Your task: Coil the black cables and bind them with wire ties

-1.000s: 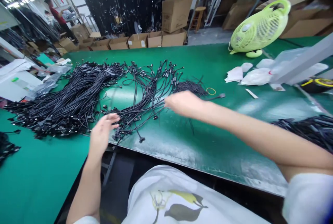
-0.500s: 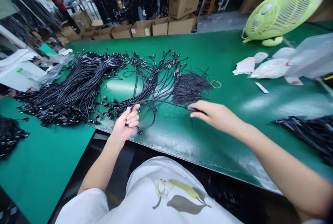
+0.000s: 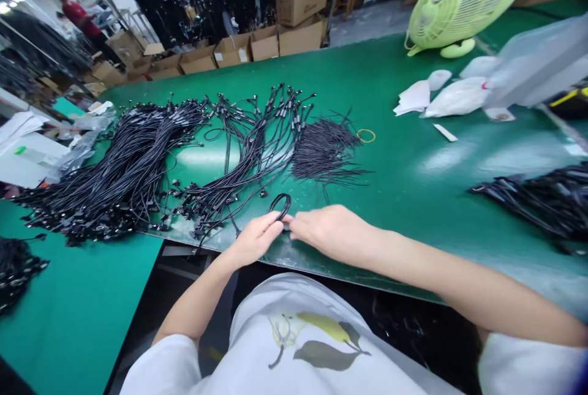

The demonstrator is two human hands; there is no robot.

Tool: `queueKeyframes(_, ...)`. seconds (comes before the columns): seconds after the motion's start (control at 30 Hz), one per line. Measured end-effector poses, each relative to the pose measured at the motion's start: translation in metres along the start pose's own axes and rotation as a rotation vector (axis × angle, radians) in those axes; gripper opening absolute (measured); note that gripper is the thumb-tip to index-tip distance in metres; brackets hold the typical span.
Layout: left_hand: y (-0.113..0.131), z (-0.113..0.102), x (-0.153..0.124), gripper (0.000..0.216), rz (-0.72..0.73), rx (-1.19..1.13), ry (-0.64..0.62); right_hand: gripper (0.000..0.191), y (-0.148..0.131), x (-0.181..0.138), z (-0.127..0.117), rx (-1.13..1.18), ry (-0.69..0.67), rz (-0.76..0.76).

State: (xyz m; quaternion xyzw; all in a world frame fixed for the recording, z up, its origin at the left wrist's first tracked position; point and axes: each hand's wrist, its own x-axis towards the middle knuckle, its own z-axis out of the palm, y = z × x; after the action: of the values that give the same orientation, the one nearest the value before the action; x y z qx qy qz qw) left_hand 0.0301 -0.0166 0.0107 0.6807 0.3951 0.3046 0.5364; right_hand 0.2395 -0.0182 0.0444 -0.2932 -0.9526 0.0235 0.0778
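Near the front edge of the green table (image 3: 386,199), my left hand (image 3: 258,237) is closed on a black cable (image 3: 281,204), bent into a small loop that stands up above the fingers. Fingertips of my right hand (image 3: 326,233) meet the left ones at the base of the loop and are closed on the cable too; the back of the hand hides most of the grip. Just beyond lie a loose bunch of black cables (image 3: 248,162) and a pile of short, thin black ties (image 3: 321,150).
A large heap of black cables (image 3: 138,162) covers the table's left. Coiled black cables (image 3: 542,199) lie at the right. A yellow rubber band (image 3: 366,135), white plastic bags (image 3: 459,98) and a green fan (image 3: 468,6) stand farther back. Cardboard boxes (image 3: 234,50) line the far edge.
My hands were apart with the cable stretched between them. They have come together, the right hand moving left and towards me, and the cable is now folded into a loop.
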Motion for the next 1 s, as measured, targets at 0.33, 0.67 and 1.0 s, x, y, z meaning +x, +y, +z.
queueKeyframes(0.33,0.0,0.0,0.0,0.031,-0.051,-0.153,-0.119,0.032,0.012,0.009,0.014,0.192,0.453,0.198)
queueKeyframes(0.67,-0.005,0.02,0.008,0.034,-0.132,-0.873,0.22,0.024,0.003,0.042,0.057,1.561,0.688,0.609)
queueKeyframes(1.0,-0.035,0.039,-0.014,0.032,-0.116,-0.548,0.136,0.026,-0.011,0.037,0.041,2.264,0.56,0.646)
